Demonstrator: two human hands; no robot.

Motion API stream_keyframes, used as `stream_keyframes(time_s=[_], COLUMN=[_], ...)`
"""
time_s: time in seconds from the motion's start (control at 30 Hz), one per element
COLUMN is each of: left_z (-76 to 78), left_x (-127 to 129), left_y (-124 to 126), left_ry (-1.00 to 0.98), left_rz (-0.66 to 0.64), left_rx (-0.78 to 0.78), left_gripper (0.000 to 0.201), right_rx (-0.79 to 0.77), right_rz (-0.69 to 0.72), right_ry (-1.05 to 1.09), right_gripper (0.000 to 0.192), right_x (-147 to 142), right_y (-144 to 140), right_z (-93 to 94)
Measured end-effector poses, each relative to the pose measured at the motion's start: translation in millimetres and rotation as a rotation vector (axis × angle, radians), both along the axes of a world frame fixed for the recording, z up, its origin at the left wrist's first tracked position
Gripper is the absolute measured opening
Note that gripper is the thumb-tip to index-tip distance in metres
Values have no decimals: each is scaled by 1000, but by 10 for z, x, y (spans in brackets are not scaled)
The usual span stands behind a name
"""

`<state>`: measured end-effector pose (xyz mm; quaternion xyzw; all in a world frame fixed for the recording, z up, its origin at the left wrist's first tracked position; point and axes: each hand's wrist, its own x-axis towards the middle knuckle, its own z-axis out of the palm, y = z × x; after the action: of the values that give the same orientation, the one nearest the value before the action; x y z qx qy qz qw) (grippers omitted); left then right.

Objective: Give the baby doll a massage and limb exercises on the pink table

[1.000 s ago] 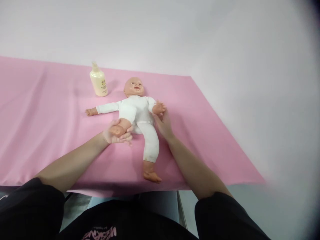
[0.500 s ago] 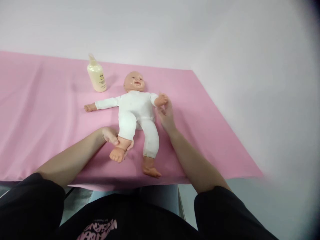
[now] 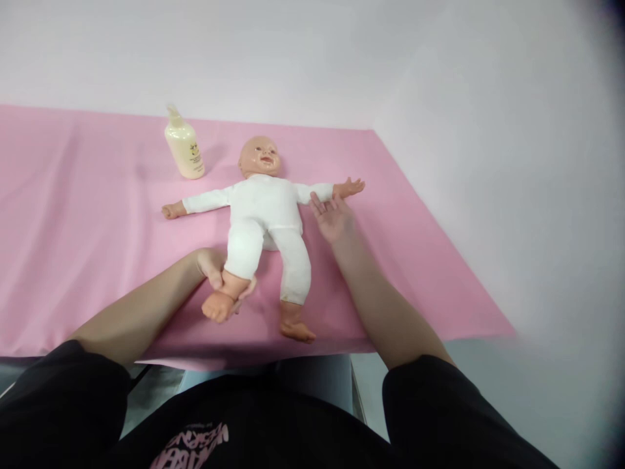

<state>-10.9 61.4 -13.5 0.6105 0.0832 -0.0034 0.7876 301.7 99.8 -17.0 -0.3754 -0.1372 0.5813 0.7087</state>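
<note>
A baby doll [image 3: 266, 208] in a white suit lies on its back on the pink sheet [image 3: 88, 234], arms spread, head toward the wall. My left hand [image 3: 217, 273] is closed around the ankle of the doll's leg on my left, just above the bare foot. Palm up with fingers apart, my right hand [image 3: 331, 215] rests on the sheet under the doll's outstretched arm on my right, near its wrist. The doll's other leg lies straight toward me.
A cream pump bottle [image 3: 183, 144] stands behind the doll's arm on my left, near the white wall. The sheet's near edge [image 3: 254, 355] hangs just past the doll's feet. To the right the sheet ends at a slanted edge.
The doll's bent leg has been drawn down straight by my left hand. The arm on my right, folded at its side before, now lies stretched out, and my right hand has opened beneath it.
</note>
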Motion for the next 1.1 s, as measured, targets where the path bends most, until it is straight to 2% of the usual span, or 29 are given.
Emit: stream_keyframes(time_s=[0.07, 0.1, 0.2, 0.27, 0.37, 0.47, 0.57, 0.7, 0.77, 0.87, 0.93, 1.03, 1.1], left_z=[-86, -111, -95, -40, 26, 34, -12, -96, -98, 6, 135, 302, 313], left_x=[-12, -9, 34, 82, 151, 189, 175, 81, 30, 10, 45, 117, 133], left_y=[20, 34, 63, 58, 27, 8, 13, -3, -28, -62, -75, -87, -91], left_ry=[-93, -140, -213, -203, -173, -161, -168, -135, -84, 42, 117, 181, 190], left_rz=[-39, -17, 316, 468, 541, 540, 436, 248, 146, -68, -205, -309, -362], left_rx=[-114, -179, -338, -425, -503, -498, -459, -377, -347, -282, -191, -47, -20], left_gripper=[71, 73, 66, 58, 53, 53, 60, 66, 68, 68, 65, 55, 47], right_rx=[121, 197, 404, 496, 581, 625, 629, 581, 580, 564, 470, 272, 160], right_rz=[57, 91, 182, 217, 283, 386, 398, 351, 251, 49, -10, -70, -117], right_ry=[-65, -110, -264, -385, -659, -961, -1049, -905, -848, -759, -661, -473, -347], right_gripper=[16, 17, 27, 37, 49, 54, 60, 78, 80, 73, 64, 52, 50], right_x=[-23, -42, -132, -205, -281, -290, -268, -275, -285, -258, -197, -68, 7], right_y=[-51, -80, -159, -197, -233, -251, -263, -286, -290, -256, -199, -77, 0], right_z=[8, 9, -7, -37, -103, -170, -194, -109, -42, 9, -16, -118, -187])
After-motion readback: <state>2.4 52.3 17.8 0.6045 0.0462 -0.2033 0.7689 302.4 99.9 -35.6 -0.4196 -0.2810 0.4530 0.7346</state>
